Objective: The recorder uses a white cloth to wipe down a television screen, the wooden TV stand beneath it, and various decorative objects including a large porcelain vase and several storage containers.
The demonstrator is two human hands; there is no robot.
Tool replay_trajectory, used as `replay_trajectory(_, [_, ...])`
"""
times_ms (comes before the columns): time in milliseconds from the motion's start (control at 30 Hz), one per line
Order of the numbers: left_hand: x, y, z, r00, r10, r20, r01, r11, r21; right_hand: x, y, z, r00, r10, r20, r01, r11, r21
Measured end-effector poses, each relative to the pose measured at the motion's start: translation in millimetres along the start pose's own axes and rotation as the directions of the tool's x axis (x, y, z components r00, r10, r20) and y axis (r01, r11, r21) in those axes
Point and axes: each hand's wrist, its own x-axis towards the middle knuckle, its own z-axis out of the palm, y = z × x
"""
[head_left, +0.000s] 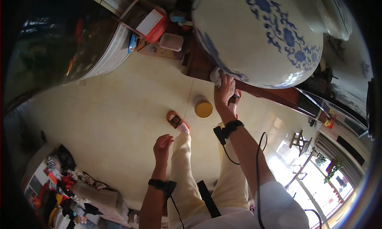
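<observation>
My right hand (224, 90) is closed on a white cloth (216, 76), pressing it against the lower edge of a big white porcelain vase (242, 46) with blue floral scrolls. Under the vase is a dark reddish wooden stand (197, 66), close to the cloth; whether the cloth also touches the wood is hidden. Lower and further left, my left hand (162, 142) hangs in the air over the floor, its fingers loosely bent and a little apart, with nothing visible in them.
A small round container with a yellow-brown top (203, 108) stands on the pale tiled floor between my feet. An aquarium (59, 50) with orange fish is at far left. Beside the stand are a red-and-white box (152, 27) and a plastic tub (171, 42). Clothes (63, 185) lie heaped at lower left.
</observation>
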Motion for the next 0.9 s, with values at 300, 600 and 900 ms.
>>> replay_trajectory(300, [0, -26, -50, 0.991, -0.132, -0.011, 0.132, 0.99, -0.044, -6, -48, 20, 0.985, -0.087, 0.146, 0.063, 0.985, 0.158])
replay_trajectory(600, [23, -24, 1, 0.987, -0.144, 0.068, 0.148, 0.987, -0.063, 13, -81, 41, 0.633, -0.62, 0.464, 0.585, 0.775, 0.238])
replay_trajectory(900, [56, 27, 39, 0.985, 0.046, 0.168, -0.044, 0.999, -0.019, 22, -19, 16, 0.219, -0.881, 0.419, 0.877, 0.366, 0.311])
